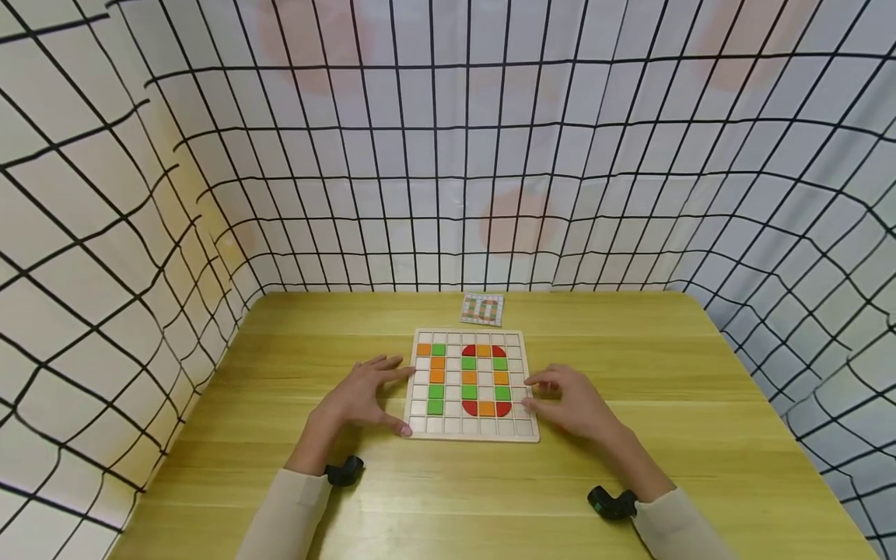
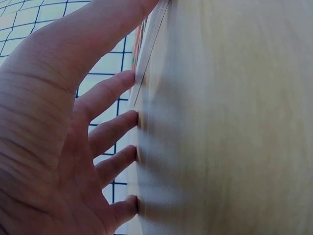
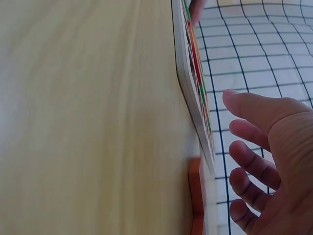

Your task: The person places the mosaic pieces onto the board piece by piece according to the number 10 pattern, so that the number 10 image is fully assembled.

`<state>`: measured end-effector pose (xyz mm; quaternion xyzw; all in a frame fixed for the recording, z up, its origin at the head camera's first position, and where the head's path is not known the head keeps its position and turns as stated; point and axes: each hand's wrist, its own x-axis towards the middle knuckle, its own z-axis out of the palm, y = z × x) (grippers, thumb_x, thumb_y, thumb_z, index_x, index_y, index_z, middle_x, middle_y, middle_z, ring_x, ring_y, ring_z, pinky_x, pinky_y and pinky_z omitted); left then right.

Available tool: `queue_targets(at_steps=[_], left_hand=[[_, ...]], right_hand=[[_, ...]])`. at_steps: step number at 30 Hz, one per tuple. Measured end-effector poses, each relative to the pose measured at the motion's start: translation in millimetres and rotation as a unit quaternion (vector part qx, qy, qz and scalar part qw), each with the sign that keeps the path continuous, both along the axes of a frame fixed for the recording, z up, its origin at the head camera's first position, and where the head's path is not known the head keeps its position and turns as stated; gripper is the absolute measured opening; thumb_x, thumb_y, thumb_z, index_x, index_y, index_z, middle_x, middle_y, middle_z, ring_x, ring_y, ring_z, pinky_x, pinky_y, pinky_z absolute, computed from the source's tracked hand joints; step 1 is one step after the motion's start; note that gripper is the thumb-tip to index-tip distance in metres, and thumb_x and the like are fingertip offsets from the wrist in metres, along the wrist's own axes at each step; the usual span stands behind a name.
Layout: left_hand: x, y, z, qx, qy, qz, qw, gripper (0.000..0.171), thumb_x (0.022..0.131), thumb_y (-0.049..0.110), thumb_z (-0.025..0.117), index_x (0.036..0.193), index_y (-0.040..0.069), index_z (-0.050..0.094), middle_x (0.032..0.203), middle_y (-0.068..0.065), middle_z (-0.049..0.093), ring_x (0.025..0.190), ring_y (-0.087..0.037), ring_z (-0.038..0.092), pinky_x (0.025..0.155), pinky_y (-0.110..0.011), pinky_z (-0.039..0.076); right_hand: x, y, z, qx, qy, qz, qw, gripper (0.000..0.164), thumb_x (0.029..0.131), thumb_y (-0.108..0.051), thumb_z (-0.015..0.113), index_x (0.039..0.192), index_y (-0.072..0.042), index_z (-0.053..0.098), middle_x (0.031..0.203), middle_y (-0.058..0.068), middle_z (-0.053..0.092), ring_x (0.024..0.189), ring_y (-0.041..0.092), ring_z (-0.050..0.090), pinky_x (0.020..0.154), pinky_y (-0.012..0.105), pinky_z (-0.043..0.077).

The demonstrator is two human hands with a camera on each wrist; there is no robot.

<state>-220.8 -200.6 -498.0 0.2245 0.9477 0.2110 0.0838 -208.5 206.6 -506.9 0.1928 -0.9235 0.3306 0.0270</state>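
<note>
A square wooden grid board (image 1: pixel 452 428) lies on the table, with orange, green and red tiles set in its cells. They form a "1"-like shape on the left and a ring with red rounded corners on the right. My left hand (image 1: pixel 360 395) is spread at the board's left side, thumb at the near-left corner and index fingertip at the edge. In the left wrist view its other fingertips rest on the table. My right hand (image 1: pixel 570 400) hovers at the board's right edge with loosely bent fingers, holding nothing.
Behind the board lies a small card (image 1: pixel 481 309) printed with a similar grid pattern. An orange-red piece (image 3: pixel 195 191) shows beyond the board in the right wrist view. Black netting (image 1: pixel 448 177) over white sheets encloses the wooden table (image 1: pixel 315 327) at the back and sides.
</note>
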Motion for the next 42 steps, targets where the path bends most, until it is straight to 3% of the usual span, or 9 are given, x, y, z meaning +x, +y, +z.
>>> queue_targets(at_steps=[8, 20, 27, 33, 38, 42], left_hand=[[0.6, -0.2, 0.9, -0.001, 0.001, 0.0, 1.0, 0.109, 0.06, 0.073, 0.088, 0.154, 0.031, 0.051, 0.167, -0.011, 0.035, 0.156, -0.043, 0.024, 0.122, -0.073, 0.017], [1.8, 0.0, 3.4, 0.002, -0.003, -0.002, 1.0, 0.109, 0.061, 0.071, 0.089, 0.154, 0.03, 0.05, 0.167, -0.012, 0.034, 0.157, -0.044, 0.023, 0.123, -0.072, 0.015], [1.3, 1.1, 2.3, 0.006, 0.0, -0.002, 1.0, 0.109, 0.06, 0.072, 0.088, 0.153, 0.03, 0.051, 0.167, -0.011, 0.035, 0.156, -0.044, 0.024, 0.123, -0.073, 0.016], [1.6, 0.4, 0.6, 0.006, 0.0, -0.001, 1.0, 0.11, 0.06, 0.073, 0.088, 0.153, 0.03, 0.051, 0.167, -0.011, 0.035, 0.156, -0.043, 0.024, 0.123, -0.073, 0.016], [2.1, 0.4, 0.8, 0.009, -0.004, 0.003, 0.9999, 0.11, 0.059, 0.073, 0.088, 0.154, 0.03, 0.051, 0.168, -0.01, 0.034, 0.157, -0.042, 0.023, 0.124, -0.071, 0.015], [2.1, 0.4, 1.1, 0.01, -0.003, 0.004, 0.9999, 0.11, 0.059, 0.074, 0.088, 0.153, 0.031, 0.051, 0.168, -0.01, 0.034, 0.157, -0.042, 0.023, 0.124, -0.072, 0.015]], right_hand=[[3.4, 27.6, -0.8, 0.012, -0.003, 0.003, 1.0, 0.033, 0.087, -0.037, 0.083, 0.114, -0.019, 0.078, 0.1, -0.005, 0.068, 0.094, 0.014, 0.059, 0.087, 0.039, 0.053], [8.0, 72.9, -13.7, 0.016, 0.025, 0.065, 0.997, 0.03, 0.087, -0.039, 0.083, 0.113, -0.024, 0.078, 0.108, -0.013, 0.071, 0.1, 0.008, 0.064, 0.089, 0.035, 0.054], [6.3, 76.5, -13.6, 0.009, 0.01, 0.051, 0.999, 0.026, 0.091, -0.034, 0.081, 0.114, -0.022, 0.078, 0.104, -0.012, 0.071, 0.095, 0.007, 0.064, 0.083, 0.03, 0.055], [2.2, 77.4, -14.0, 0.004, -0.02, 0.032, 0.999, 0.033, 0.091, -0.039, 0.08, 0.118, -0.021, 0.076, 0.107, -0.013, 0.071, 0.1, 0.009, 0.067, 0.089, 0.031, 0.057], [0.8, 80.4, -15.6, 0.005, -0.022, 0.047, 0.999, 0.041, 0.086, -0.042, 0.084, 0.121, -0.022, 0.075, 0.111, -0.012, 0.07, 0.103, 0.009, 0.065, 0.093, 0.033, 0.055], [-0.4, 80.6, -16.0, 0.012, -0.02, 0.054, 0.998, 0.036, 0.086, -0.038, 0.085, 0.118, -0.026, 0.077, 0.112, -0.013, 0.068, 0.105, 0.011, 0.063, 0.095, 0.036, 0.053]])
